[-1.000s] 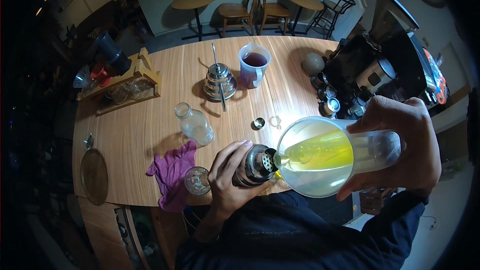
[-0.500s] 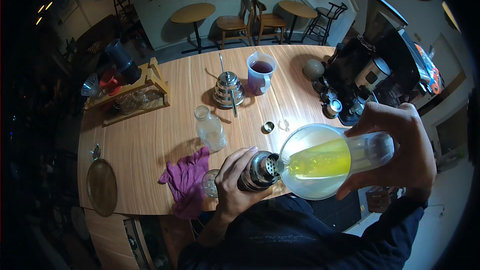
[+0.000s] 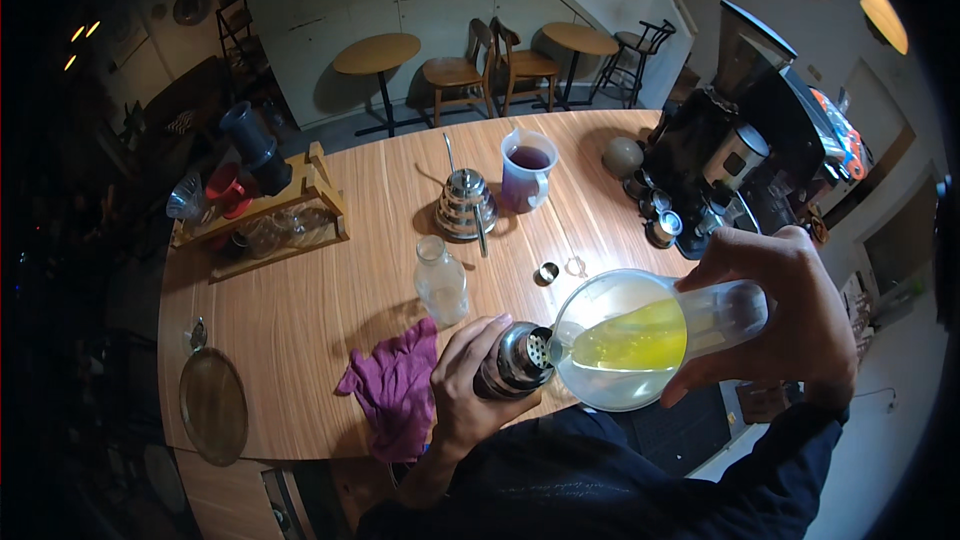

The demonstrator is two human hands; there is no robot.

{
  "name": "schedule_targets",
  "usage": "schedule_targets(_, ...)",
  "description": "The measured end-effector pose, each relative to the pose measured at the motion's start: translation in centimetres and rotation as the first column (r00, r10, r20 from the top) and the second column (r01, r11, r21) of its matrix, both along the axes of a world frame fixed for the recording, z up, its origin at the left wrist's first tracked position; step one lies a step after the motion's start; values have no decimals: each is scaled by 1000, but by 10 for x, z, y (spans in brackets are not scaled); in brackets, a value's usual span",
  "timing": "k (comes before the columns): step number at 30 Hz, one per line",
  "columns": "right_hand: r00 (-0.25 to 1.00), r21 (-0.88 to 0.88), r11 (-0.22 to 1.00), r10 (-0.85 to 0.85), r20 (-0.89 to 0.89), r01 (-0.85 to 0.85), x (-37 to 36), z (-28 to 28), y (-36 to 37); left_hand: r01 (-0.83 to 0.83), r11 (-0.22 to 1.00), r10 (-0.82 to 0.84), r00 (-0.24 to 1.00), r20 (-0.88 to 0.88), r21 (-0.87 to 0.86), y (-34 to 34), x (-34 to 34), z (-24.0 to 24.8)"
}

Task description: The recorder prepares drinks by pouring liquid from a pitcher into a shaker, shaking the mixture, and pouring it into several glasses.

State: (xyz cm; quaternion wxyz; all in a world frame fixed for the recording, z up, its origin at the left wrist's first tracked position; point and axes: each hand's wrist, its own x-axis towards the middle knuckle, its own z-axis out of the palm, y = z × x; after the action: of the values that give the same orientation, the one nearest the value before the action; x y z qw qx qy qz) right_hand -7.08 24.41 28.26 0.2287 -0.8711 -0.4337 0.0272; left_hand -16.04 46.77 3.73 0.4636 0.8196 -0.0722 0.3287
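Note:
My left hand [image 3: 468, 378] is wrapped round a metal cocktail shaker [image 3: 515, 362], which tilts to the right. Its cap is off and the perforated strainer top shows. In my right hand [image 3: 800, 325] is a clear plastic jug [image 3: 612, 395], tipped on its side, gripped from the handle side. Yellow liquid [image 3: 640, 338] lies along the inside of the jug. The jug's spout meets the shaker's strainer top; I cannot tell which way any liquid flows. Beyond them on the table lies a small metal cap [image 3: 548, 272], beside a small clear ring-like piece [image 3: 576, 266].
A glass bottle [image 3: 441, 285] and purple cloth [image 3: 395, 385] are near my left hand. Farther back stand a steel gooseneck kettle [image 3: 465, 208] and a jug of dark liquid [image 3: 525, 175]. A wooden rack [image 3: 270, 240] and oval tray [image 3: 213, 408] are left, a black coffee grinder [image 3: 715, 130] right.
The whole scene sits lower in the picture as the view tilts up. Both hands keep the shaker and jug together, spout to strainer. The glass beside my left hand is now hidden.

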Motion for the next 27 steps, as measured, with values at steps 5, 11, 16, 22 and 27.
schedule_targets(5,1000,18,1000,7,-22,-7,-4,-1,6,-2,1000,2,1000,4,1,10,-5,0)
schedule_targets(11,995,-52,995,-90,-54,87,-12,5,18,14,1000,-14,1000,-7,-4,22,-6,1)
schedule_targets(16,998,44,999,29,50,-31,1,-1,21,17,1000,-17,1000,19,4,31,-1,5)
schedule_targets(22,995,28,999,40,90,-42,5,2,30,-5,1000,5,1000,15,22,40,0,11)
schedule_targets(27,982,18,996,85,170,-89,5,4,39,-8,1000,9,999,44,-5,44,0,12)
